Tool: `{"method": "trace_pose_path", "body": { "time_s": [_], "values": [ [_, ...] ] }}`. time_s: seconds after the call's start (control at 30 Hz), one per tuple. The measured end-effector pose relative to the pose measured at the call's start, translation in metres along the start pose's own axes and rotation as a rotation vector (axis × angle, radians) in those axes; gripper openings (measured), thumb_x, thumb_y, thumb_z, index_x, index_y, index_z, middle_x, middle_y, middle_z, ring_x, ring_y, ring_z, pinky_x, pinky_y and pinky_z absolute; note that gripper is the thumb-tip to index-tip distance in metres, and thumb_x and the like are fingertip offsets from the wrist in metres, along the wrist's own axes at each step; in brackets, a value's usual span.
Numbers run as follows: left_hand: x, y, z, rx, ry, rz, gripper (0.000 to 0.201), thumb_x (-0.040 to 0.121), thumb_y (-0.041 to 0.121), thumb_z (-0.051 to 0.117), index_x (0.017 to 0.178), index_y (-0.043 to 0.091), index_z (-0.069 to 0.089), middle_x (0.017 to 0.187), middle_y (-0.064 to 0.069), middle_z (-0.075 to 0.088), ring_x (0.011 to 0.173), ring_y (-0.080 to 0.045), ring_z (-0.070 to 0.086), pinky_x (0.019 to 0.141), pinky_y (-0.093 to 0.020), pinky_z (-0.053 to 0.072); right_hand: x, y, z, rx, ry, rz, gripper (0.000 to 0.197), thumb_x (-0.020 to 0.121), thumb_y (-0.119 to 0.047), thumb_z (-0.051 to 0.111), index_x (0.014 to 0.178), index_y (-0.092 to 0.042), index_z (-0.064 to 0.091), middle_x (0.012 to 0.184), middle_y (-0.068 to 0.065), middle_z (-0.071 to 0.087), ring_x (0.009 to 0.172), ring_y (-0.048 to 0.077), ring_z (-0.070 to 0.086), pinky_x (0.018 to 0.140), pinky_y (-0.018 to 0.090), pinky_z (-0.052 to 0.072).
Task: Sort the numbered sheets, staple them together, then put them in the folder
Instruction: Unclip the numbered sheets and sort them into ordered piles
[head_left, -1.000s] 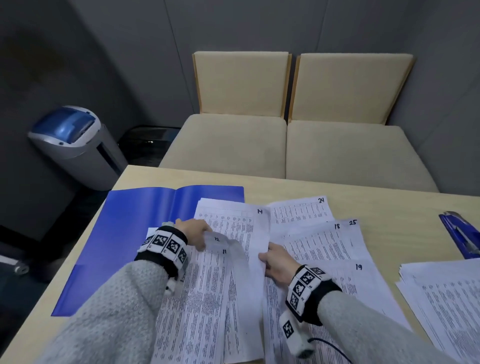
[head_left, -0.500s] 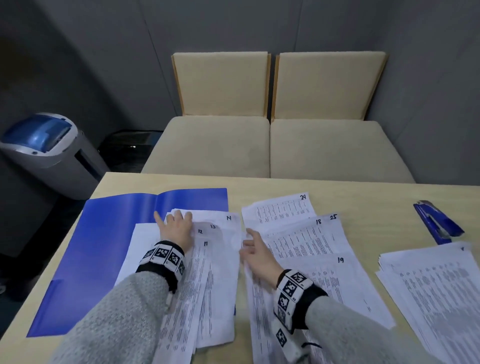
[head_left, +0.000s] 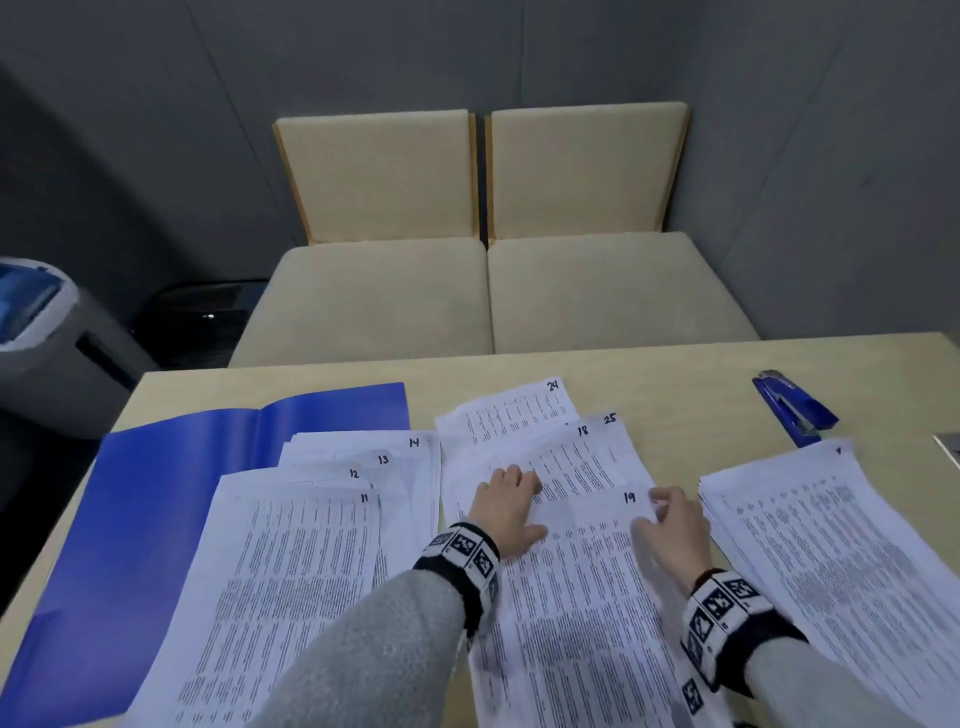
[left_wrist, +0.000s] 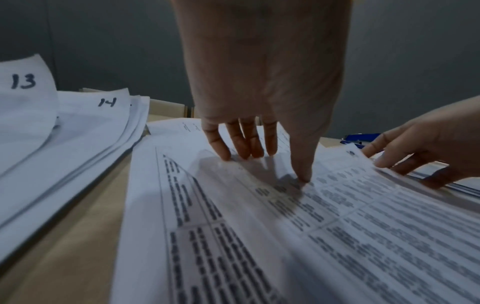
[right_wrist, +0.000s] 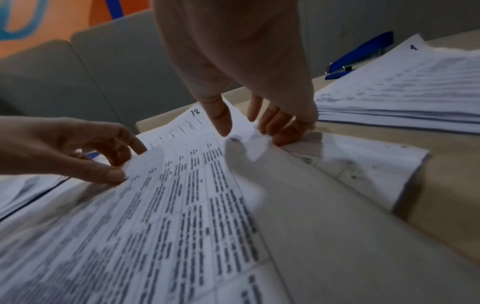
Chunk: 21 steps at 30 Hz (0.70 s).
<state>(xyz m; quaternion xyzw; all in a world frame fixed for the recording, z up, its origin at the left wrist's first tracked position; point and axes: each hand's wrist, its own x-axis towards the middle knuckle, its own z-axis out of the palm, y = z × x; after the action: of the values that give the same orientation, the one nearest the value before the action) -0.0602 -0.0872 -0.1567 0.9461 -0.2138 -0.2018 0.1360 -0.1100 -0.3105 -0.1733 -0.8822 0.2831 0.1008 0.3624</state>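
Printed numbered sheets lie in three groups on the table. A left stack (head_left: 311, 545) shows 11 to 14 and partly covers the open blue folder (head_left: 171, 499). The middle pile (head_left: 571, 597) shows 24, 25, 18 and 19. My left hand (head_left: 519, 499) rests on this pile at the top left of sheet 19 (head_left: 587, 525), its fingertips (left_wrist: 228, 154) and thumb pressing down. My right hand (head_left: 660, 506) is at that sheet's top right corner, its fingers (right_wrist: 285, 131) curled round the raised edge and its thumb just above. The blue stapler (head_left: 792, 410) lies far right.
A thick stack of sheets (head_left: 831, 545) lies at the right, close beside my right hand. Bare table runs along the far edge (head_left: 649, 364). Two beige seats (head_left: 488, 291) stand beyond the table, and a grey and blue bin (head_left: 47, 332) stands at the left.
My left hand has left the 11 to 14 stack and moved right onto the middle pile. My right hand has moved right to the corner of sheet 19.
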Motion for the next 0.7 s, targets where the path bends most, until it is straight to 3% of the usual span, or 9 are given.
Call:
{"method": "trace_pose_path", "body": {
  "time_s": [0.1,0.23,0.3,0.37,0.43,0.5,0.6,0.7],
  "values": [
    [0.0,-0.002,0.004,-0.001,0.006,0.005,0.031,0.083,0.029,0.062,0.11,0.018,0.051,0.114,-0.005,0.051,0.108,-0.024,0.044,0.088,-0.036,0.037,0.0,0.001,0.0,-0.022,-0.014,-0.02,0.045,0.08,-0.017,0.062,0.124,-0.016,0.05,0.12,0.013,0.049,0.114,0.029,0.044,0.094,0.039,0.039],
    [-0.002,-0.014,0.004,-0.095,0.027,0.027,0.009,0.083,0.018,0.06,0.091,0.013,0.057,0.104,-0.006,0.049,0.099,-0.024,0.047,0.086,-0.038,0.044,0.008,-0.006,-0.002,-0.01,-0.043,0.006,0.026,0.078,-0.019,0.066,0.103,-0.022,0.058,0.114,0.013,0.05,0.111,0.03,0.047,0.096,0.039,0.041],
    [-0.002,-0.019,0.001,-0.162,0.013,0.016,0.005,0.085,0.015,0.055,0.084,0.017,0.05,0.096,-0.003,0.051,0.092,-0.023,0.051,0.084,-0.041,0.047,0.013,-0.01,-0.003,-0.011,-0.064,0.005,0.019,0.076,-0.014,0.065,0.09,-0.025,0.059,0.109,0.012,0.053,0.107,0.03,0.05,0.092,0.039,0.046],
    [-0.001,-0.024,-0.002,-0.23,0.036,-0.02,0.008,0.087,0.014,0.05,0.082,0.019,0.047,0.092,-0.001,0.057,0.086,-0.022,0.056,0.08,-0.041,0.049,0.018,-0.012,-0.004,0.012,-0.065,-0.014,0.025,0.077,0.0,0.054,0.088,-0.022,0.061,0.107,0.013,0.056,0.101,0.028,0.053,0.087,0.037,0.048],
    [-0.002,-0.029,-0.003,-0.211,0.146,-0.062,0.004,0.089,0.016,0.049,0.091,0.018,0.049,0.1,-0.002,0.055,0.093,-0.022,0.054,0.081,-0.038,0.047,0.02,-0.012,-0.006,0.063,-0.065,-0.005,0.032,0.083,0.008,0.042,0.094,-0.014,0.062,0.106,0.011,0.057,0.096,0.024,0.054,0.081,0.031,0.045],
    [0.0,-0.035,0.001,-0.172,0.236,-0.114,0.023,0.089,0.018,0.051,0.112,0.016,0.049,0.115,-0.004,0.046,0.106,-0.023,0.046,0.088,-0.036,0.044,0.017,-0.012,-0.009,0.104,-0.074,0.016,0.026,0.085,0.006,0.044,0.096,-0.011,0.062,0.1,0.007,0.058,0.093,0.021,0.054,0.078,0.028,0.042],
    [0.003,-0.035,0.001,-0.144,0.214,-0.188,0.048,0.085,0.026,0.059,0.128,0.016,0.04,0.126,-0.006,0.041,0.115,-0.024,0.041,0.095,-0.036,0.041,0.014,-0.01,-0.01,0.152,-0.106,0.002,0.011,0.081,-0.004,0.062,0.08,-0.015,0.06,0.082,0.001,0.059,0.08,0.018,0.055,0.069,0.026,0.043],
    [0.006,-0.034,0.002,-0.109,0.17,-0.2,0.053,0.082,0.031,0.065,0.127,0.018,0.04,0.126,-0.005,0.042,0.115,-0.023,0.04,0.093,-0.035,0.041,0.012,-0.009,-0.011,0.235,-0.099,-0.008,0.01,0.083,-0.006,0.064,0.079,-0.014,0.06,0.075,0.0,0.06,0.073,0.016,0.055,0.059,0.024,0.04]
  ]
}}
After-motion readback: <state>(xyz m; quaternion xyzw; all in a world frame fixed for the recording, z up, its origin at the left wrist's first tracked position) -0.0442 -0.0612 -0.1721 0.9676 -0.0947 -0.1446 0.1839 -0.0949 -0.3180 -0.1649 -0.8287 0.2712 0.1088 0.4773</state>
